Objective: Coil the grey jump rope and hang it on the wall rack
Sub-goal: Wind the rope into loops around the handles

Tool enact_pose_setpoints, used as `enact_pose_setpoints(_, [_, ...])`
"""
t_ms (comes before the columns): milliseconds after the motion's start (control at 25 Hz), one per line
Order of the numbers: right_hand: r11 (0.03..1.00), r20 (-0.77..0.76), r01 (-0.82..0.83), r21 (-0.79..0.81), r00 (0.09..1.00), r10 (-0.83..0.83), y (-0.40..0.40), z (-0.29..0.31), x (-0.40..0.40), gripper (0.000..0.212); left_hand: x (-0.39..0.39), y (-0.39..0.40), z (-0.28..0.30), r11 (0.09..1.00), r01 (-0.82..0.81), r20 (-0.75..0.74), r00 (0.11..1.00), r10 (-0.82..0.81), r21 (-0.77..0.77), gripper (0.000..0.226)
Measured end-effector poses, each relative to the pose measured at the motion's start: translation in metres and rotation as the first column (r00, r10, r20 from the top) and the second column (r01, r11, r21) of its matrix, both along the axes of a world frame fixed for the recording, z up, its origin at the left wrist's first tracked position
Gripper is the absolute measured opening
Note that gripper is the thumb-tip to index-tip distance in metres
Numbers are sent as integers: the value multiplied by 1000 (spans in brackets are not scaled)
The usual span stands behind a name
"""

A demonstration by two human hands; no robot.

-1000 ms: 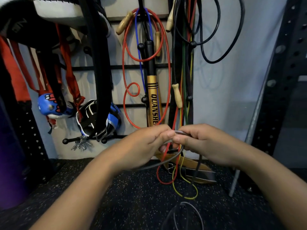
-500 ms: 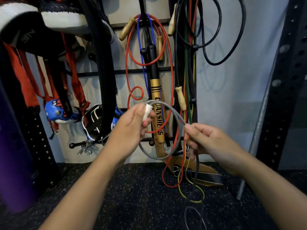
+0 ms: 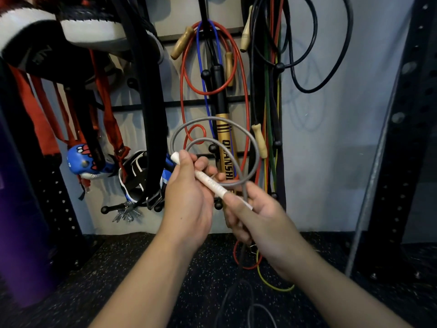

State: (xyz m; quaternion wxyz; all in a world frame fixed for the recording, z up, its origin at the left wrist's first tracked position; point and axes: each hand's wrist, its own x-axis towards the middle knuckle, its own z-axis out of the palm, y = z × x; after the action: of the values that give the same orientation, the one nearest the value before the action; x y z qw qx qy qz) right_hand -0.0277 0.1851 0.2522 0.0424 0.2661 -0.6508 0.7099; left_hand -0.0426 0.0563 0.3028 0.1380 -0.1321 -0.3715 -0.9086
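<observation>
The grey jump rope point(image 3: 254, 147) forms two loops in front of the wall rack point(image 3: 139, 106), just above my hands. Its white handle point(image 3: 208, 179) runs diagonally between them. My left hand point(image 3: 189, 197) grips the handle's upper end, with the thumb over its tip. My right hand point(image 3: 257, 216) holds the handle's lower end and the grey cord that drops past it. The rest of the rope trails down to the floor point(image 3: 238, 294) between my forearms.
On the rack hang a red rope point(image 3: 246, 95) with wooden handles, a blue cord, black cables point(image 3: 314, 43), coloured bands, a gold-and-black bat point(image 3: 224, 138), red straps, a black belt, gloves and keys point(image 3: 126, 213). A black perforated upright point(image 3: 402, 138) stands right. The floor is speckled black rubber.
My hands have risen from waist height toward the rack. The single grey loop has become two, and the white handle now lies across both hands instead of in the left hand alone.
</observation>
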Motion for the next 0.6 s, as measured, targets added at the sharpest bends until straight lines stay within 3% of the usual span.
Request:
enact_pose_setpoints(120, [984,84,-21,-177,996,37,11,12,-4,20,3,0,-3,995,9,34,999,-6,-99,28])
enact_pose_setpoints(240, [979,134,-67,-195,986,95,24,21,-6,15,1,-6,-7,983,24,85,996,-9,-181,21])
enact_pose_setpoints(360, [976,163,-56,-209,982,91,30,25,-6,27,-2,-14,-10,987,99,85,992,-89,-123,18])
enact_pose_setpoints(480, [983,145,41,-180,989,-14,35,30,-6,36,-5,-19,-13,977,115,124,988,-94,-179,35])
enact_pose_setpoints(600, [994,92,113,-10,989,-112,44,38,-7,29,-8,-27,-15,903,22,126,991,35,-429,43])
